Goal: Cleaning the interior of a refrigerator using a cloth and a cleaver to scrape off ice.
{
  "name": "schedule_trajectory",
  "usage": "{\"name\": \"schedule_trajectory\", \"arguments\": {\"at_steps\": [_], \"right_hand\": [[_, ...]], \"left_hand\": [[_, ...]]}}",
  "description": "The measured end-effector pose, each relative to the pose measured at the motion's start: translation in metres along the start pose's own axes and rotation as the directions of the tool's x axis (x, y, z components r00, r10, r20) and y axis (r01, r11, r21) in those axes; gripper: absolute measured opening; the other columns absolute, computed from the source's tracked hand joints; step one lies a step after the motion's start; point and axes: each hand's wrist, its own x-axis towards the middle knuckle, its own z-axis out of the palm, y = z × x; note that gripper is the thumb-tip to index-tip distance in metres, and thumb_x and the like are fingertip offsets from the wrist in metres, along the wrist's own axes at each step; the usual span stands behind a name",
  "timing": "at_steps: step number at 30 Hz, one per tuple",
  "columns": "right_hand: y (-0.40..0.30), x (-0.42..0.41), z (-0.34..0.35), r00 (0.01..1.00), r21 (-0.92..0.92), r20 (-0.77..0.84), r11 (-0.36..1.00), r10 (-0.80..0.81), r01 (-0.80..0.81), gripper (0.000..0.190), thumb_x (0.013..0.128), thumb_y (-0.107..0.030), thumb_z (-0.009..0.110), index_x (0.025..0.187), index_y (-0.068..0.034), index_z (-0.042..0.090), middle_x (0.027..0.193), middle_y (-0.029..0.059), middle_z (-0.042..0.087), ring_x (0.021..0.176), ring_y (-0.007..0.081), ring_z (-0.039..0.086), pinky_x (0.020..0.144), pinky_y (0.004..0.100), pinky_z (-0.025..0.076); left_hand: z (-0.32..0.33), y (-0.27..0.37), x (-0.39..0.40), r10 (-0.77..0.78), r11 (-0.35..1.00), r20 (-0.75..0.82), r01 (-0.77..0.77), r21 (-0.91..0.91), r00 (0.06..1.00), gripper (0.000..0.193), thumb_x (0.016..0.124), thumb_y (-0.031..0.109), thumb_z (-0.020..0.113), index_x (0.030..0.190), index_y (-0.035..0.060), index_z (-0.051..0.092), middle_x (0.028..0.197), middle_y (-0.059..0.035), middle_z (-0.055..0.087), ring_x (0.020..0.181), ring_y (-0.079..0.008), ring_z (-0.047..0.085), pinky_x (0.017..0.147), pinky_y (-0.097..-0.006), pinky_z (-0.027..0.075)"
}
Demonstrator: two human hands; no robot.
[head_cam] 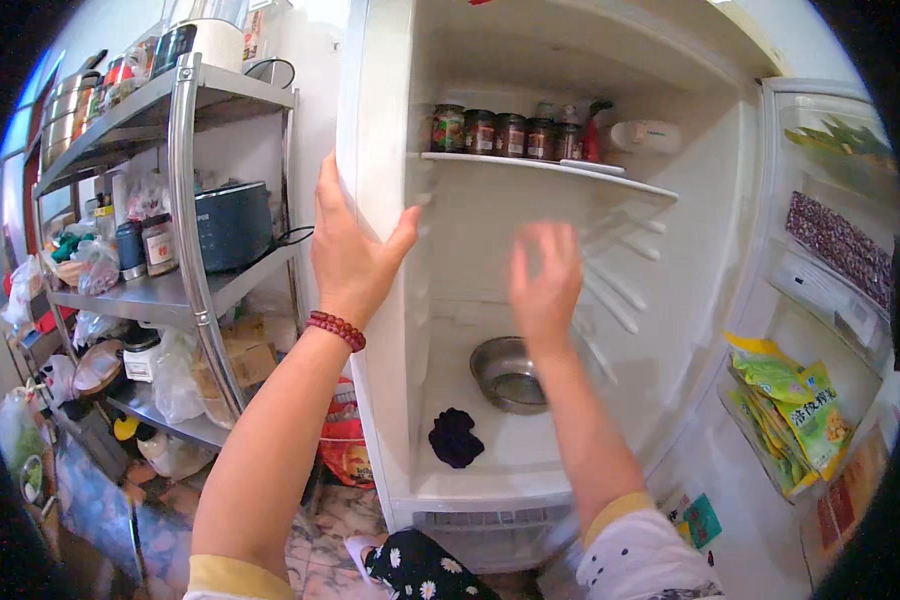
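Observation:
An open refrigerator stands before me. My left hand, a red bead bracelet at its wrist, rests against the fridge's left side edge with thumb and fingers spread. Inside the compartment my right hand hangs in the air, blurred, its fingers curled; whether it holds anything is unclear. Below it a metal bowl sits on the compartment floor, partly hidden by my right forearm. Nearer the front lies a crumpled dark cloth. Several jars line the white upper shelf, with a red bottle to their right.
The fridge door is swung open to the right, its racks holding yellow-green food packets and a bag of dark beans. A steel shelving rack on the left carries a dark pot and jars. A drawer lies beneath.

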Motion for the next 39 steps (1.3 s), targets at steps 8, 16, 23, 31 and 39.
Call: {"name": "schedule_trajectory", "arguments": {"at_steps": [8, 16, 23, 31, 39], "right_hand": [[0.093, 0.186, 0.04, 0.699, -0.647, 0.538, 0.762, 0.472, -0.017, 0.047, 0.076, -0.035, 0.066, 0.11, -0.003, 0.064, 0.117, 0.0204, 0.061, 0.106, 0.0331, 0.061, 0.092, 0.0421, 0.048], [0.128, 0.194, 0.043, 0.544, -0.521, 0.766, 0.827, 0.343, 0.212, 0.056, 0.075, -0.052, 0.067, 0.096, 0.0, 0.068, 0.103, 0.022, 0.065, 0.097, 0.0339, 0.064, 0.082, 0.0412, 0.05], [0.051, 0.169, 0.03, 0.89, -0.642, 0.348, 0.766, 0.294, -0.002, 0.047, 0.084, -0.047, 0.058, 0.098, -0.002, 0.066, 0.098, 0.0196, 0.067, 0.093, 0.0346, 0.065, 0.077, 0.0443, 0.052], [0.03, 0.086, 0.028, 0.964, -0.146, -0.054, 0.953, 0.262, -0.267, 0.033, 0.092, -0.036, 0.053, 0.095, -0.004, 0.062, 0.085, 0.0162, 0.067, 0.073, 0.0311, 0.065, 0.063, 0.0391, 0.049], [-0.039, -0.034, 0.005, 0.763, 0.673, -0.08, 0.6, 0.641, -0.433, 0.03, 0.101, -0.027, 0.038, 0.08, -0.006, 0.042, 0.061, 0.0018, 0.046, 0.052, 0.0109, 0.048, 0.049, 0.0273, 0.041]], "left_hand": [[0.004, 0.002, -0.001, 0.019, 0.997, -0.006, -0.018, 0.079, 1.0, 0.091, 0.07, 0.027, 0.076, 0.139, -0.0004, 0.024, 0.126, -0.0223, 0.048, 0.112, -0.0379, 0.051, 0.091, -0.0419, 0.045], [-0.002, 0.005, -0.001, -0.046, 0.998, 0.021, 0.046, -0.036, 0.999, 0.088, 0.071, 0.031, 0.076, 0.138, -0.0018, 0.029, 0.13, -0.0232, 0.047, 0.116, -0.0362, 0.05, 0.097, -0.04, 0.041], [-0.003, 0.002, -0.003, -0.037, 0.999, 0.003, 0.037, 0.017, 0.999, 0.09, 0.072, 0.033, 0.076, 0.139, -0.0017, 0.027, 0.129, -0.0231, 0.048, 0.116, -0.0365, 0.051, 0.096, -0.0402, 0.042], [-0.009, 0.006, -0.002, -0.027, 0.999, 0.001, 0.027, 0.021, 1.0, 0.092, 0.072, 0.035, 0.076, 0.139, -0.003, 0.026, 0.13, -0.0249, 0.047, 0.116, -0.0376, 0.051, 0.094, -0.0408, 0.043], [0.0, 0.004, -0.004, -0.024, 0.999, 0.025, 0.023, 0.027, 0.999, 0.092, 0.071, 0.034, 0.075, 0.139, -0.0015, 0.025, 0.129, -0.0227, 0.047, 0.115, -0.0384, 0.05, 0.092, -0.0436, 0.044]]}}
